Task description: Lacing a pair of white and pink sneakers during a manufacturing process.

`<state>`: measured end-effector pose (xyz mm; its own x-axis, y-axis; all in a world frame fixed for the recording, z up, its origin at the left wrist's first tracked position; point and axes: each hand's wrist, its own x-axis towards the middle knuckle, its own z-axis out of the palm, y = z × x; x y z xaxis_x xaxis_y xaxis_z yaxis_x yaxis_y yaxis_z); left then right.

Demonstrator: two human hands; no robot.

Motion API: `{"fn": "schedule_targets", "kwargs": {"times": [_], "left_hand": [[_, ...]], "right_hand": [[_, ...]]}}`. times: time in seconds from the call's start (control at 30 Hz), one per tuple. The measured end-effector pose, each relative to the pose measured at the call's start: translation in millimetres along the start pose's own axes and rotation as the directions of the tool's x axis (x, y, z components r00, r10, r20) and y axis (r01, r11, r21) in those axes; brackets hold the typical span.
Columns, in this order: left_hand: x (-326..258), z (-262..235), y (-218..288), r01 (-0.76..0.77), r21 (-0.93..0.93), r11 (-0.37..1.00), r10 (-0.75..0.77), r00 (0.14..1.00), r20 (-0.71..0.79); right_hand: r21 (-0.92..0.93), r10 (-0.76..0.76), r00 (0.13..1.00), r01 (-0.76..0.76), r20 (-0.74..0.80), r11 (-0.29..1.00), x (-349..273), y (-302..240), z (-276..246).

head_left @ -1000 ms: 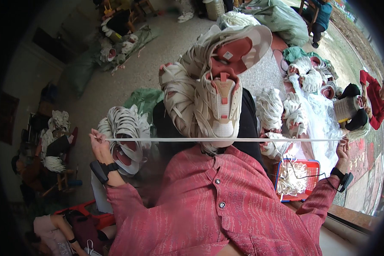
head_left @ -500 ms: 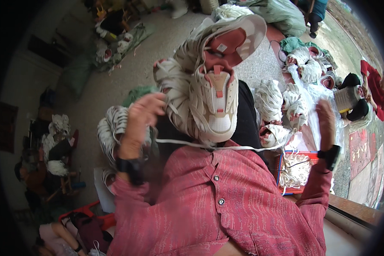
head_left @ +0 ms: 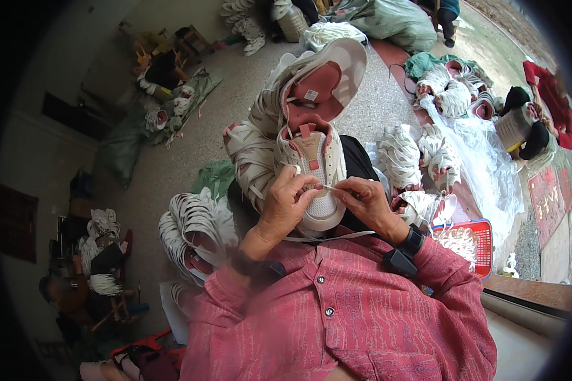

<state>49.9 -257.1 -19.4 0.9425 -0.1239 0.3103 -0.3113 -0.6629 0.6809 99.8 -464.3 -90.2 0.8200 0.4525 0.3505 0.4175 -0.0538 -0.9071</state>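
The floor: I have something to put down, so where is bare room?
A broad bare patch of speckled floor lies between the lap's stacked shoes and the greenish sheet at upper left. A smaller one separates that stack from the reddish strip. The right is crowded: shoe bundles, clear plastic, red basket.

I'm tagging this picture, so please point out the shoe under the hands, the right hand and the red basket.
Shoe (head_left: 323, 171): head view, white mesh beside the red tab.
Right hand (head_left: 370, 203): head view, back of the hand.
Red basket (head_left: 484, 246): head view, side wall.
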Motion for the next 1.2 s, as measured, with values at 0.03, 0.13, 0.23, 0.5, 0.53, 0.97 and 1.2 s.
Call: {"fn": "schedule_targets", "kwargs": {"times": [0.03,0.13,0.23,0.5,0.53,0.97,1.2], "left_hand": [[0.1,-1.8,-0.6,-0.022,0.051,0.998,0.02,0.999,0.03],[0.8,-1.9,-6.4,-0.026,-0.019,0.999,0.027,0.999,0.029],[0.7,-3.1,-6.5,-0.03,0.006,1.0,0.03,0.999,0.035],[1.0,0.5,-12.4,-0.111,-0.007,0.994,0.111,0.994,0.004],[0.5,1.4,-13.5,-0.131,-0.017,0.991,0.13,0.991,-0.016],[1.4,-0.2,-13.4,-0.191,0.062,0.98,0.191,0.981,0.003],[-3.5,-1.6,-9.1,-0.179,0.08,0.981,0.176,0.984,0.039]], "right_hand": [[-0.047,-0.052,0.998,0.05,-0.036,0.998,-0.2,-0.5,1.9],[-0.12,-0.194,0.976,0.182,-0.095,0.976,2.9,1.0,4.0],[-0.245,-0.312,0.949,0.294,-0.039,0.924,6.4,0.1,2.7],[-0.297,-0.357,0.934,0.344,0.012,0.891,6.8,-7.3,0.3],[-0.312,-0.361,0.932,0.351,0.029,0.883,6.8,-8.1,0.2],[0.041,-0.236,0.969,0.234,0.072,0.971,14.9,1.6,-4.2],[0.351,0.202,0.964,-0.252,0.175,0.902,5.8,-2.5,-1.5]]}}
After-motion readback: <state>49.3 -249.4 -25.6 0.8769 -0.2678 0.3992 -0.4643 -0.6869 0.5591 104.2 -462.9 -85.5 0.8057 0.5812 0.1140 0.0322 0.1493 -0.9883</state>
